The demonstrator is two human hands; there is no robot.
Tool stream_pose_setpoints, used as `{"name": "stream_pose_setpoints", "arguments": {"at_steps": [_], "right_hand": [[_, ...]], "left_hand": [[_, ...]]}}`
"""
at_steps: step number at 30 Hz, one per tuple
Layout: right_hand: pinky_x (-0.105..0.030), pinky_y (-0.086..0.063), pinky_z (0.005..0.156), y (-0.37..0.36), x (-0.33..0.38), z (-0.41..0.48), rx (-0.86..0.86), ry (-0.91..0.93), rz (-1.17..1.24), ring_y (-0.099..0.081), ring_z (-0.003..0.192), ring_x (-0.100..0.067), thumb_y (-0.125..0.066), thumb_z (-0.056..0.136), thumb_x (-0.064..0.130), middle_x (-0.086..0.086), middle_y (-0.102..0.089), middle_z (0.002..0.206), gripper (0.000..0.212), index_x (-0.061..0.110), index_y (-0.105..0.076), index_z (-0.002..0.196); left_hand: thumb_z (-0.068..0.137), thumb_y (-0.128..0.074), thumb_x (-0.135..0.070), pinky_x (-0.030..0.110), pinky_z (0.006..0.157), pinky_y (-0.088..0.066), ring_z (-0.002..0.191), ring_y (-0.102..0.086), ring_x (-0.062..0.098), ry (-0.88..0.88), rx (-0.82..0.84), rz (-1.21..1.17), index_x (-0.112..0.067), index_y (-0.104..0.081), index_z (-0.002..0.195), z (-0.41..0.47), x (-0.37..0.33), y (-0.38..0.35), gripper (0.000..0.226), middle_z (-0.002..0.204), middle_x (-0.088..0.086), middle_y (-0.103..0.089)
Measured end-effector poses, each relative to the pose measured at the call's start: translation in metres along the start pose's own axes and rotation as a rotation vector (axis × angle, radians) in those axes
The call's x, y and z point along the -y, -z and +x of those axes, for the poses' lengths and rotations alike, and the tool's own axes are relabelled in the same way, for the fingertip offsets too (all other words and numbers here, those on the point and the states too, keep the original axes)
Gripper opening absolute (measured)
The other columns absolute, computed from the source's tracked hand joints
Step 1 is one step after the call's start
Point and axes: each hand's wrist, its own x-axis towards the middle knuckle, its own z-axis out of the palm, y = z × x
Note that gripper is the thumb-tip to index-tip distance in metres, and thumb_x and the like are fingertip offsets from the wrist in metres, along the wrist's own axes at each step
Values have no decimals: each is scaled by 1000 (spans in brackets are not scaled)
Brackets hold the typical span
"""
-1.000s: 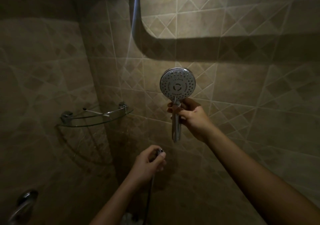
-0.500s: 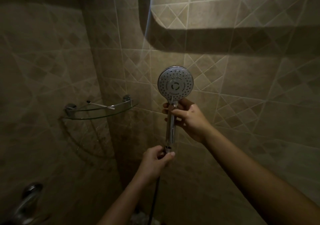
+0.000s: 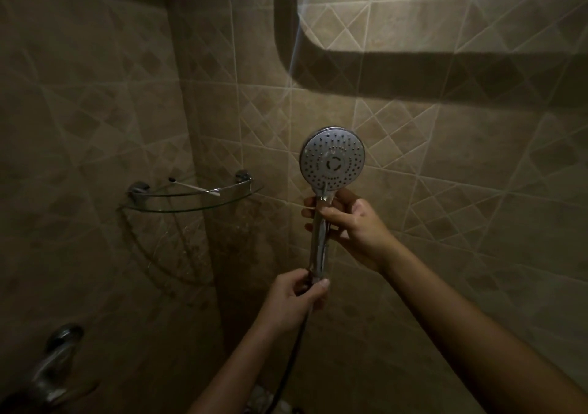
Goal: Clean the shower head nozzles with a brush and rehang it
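A glass corner shelf (image 3: 191, 198) carrying a brush (image 3: 194, 187) sits far left. The right hand (image 3: 348, 222) grips the upright shower head (image 3: 331, 162) by its handle; the left hand (image 3: 294, 299) pinches the hose (image 3: 291, 359) end at the handle base.

Shower head (image 3: 332, 160) in both hands

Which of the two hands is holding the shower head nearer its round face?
The right hand, gripping the handle just under the shower head. The left hand pinches the handle's bottom end, where the hose joins.
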Motion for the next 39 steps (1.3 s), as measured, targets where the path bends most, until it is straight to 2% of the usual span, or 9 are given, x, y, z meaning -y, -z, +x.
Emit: {"name": "stream_pose_setpoints", "arguments": {"at_steps": [6, 11, 13, 20, 25, 28, 30, 36, 39], "right_hand": [[-53, -52, 103, 8, 1, -5, 72, 6, 8, -69, 113, -28, -55, 95, -2, -10, -73, 114, 31, 7, -57, 125], [-57, -55, 97, 8, -1, -7, -24, 90, -130, -69, 111, -36, -68, 92, 7, -23, -70, 116, 31, 6, -60, 122], [-58, -56, 94, 8, -1, -9, -68, 119, -198, -72, 107, -32, -73, 90, 12, -18, -71, 114, 36, 8, -59, 123], [-49, -60, 92, 11, -5, -17, -118, 155, -266, -72, 107, -24, -75, 88, 14, -11, -71, 116, 39, 12, -60, 123], [-48, -57, 98, 17, -5, -21, -38, 86, -230, -71, 112, -23, -66, 95, 10, -14, -72, 119, 34, 10, -57, 128], [-36, -58, 96, 20, 0, -25, 43, 50, -250, -69, 116, -18, -63, 95, 5, -10, -71, 122, 41, 13, -54, 134], [-28, -59, 89, 20, 4, -26, 20, 76, -309, -70, 111, -15, -68, 91, 6, -10, -72, 118, 41, 11, -57, 130], [-42, -58, 92, 15, 2, -26, -24, 121, -432, -67, 104, -32, -80, 82, 12, -23, -66, 112, 42, 13, -63, 121], [-35, -60, 88, 15, 1, -28, -2, 96, -411, -70, 104, -25, -74, 87, 10, -17, -69, 113, 36, 10, -63, 120]], "left_hand": [[94, -66, -28, 41, 88, -60, 87, -74, 20, -19, 68, -83, -15, -74, 93, -4, 3, 0, 15, 92, 7, -78], [92, -68, -29, 39, 85, -59, 89, -73, 23, -54, -8, -75, -14, -75, 92, -5, 3, -9, 17, 90, 10, -76], [92, -68, -32, 39, 84, -59, 88, -73, 22, -59, -11, -64, -15, -74, 91, -7, 4, -12, 19, 88, 9, -75], [92, -69, -28, 38, 81, -59, 85, -73, 22, -52, -76, -80, -15, -76, 89, -10, 5, -19, 15, 86, 9, -75], [91, -69, -32, 47, 82, -60, 86, -72, 31, -59, -56, -75, -14, -76, 90, -12, 4, -19, 19, 85, 13, -75], [91, -69, -32, 45, 82, -60, 86, -73, 27, -59, -54, -74, -16, -76, 92, -13, 2, -18, 18, 85, 11, -76], [92, -69, -31, 46, 82, -60, 86, -73, 27, -62, -61, -73, -16, -76, 91, -14, 1, -18, 17, 85, 10, -76], [91, -70, -24, 46, 81, -60, 81, -73, 22, -62, -81, -111, -15, -77, 90, -21, 3, -21, 12, 85, 14, -75], [91, -70, -23, 47, 80, -60, 78, -72, 19, -58, -92, -106, -13, -77, 88, -22, 6, -24, 13, 83, 14, -75]]}}
